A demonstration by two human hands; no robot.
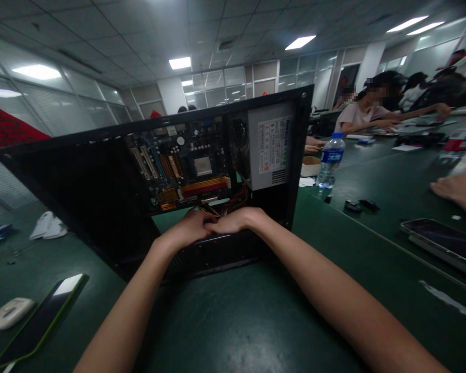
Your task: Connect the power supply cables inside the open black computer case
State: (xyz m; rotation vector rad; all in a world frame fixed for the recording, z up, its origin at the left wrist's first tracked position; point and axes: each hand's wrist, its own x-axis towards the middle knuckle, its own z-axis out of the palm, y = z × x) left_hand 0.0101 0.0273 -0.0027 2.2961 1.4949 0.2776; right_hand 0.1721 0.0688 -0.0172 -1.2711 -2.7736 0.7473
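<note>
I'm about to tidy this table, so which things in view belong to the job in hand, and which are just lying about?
Seem part of the job:
computer case, with left hand and right hand at its lower side
motherboard
power supply
cables

Apparently just lying about:
water bottle
green-edged phone
white rounded object

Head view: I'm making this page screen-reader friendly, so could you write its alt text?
A person's left hand and right hand meet near wires in an open black computer case standing on a green table. Above them are a motherboard and a power supply; a water bottle stands to the right.
</note>
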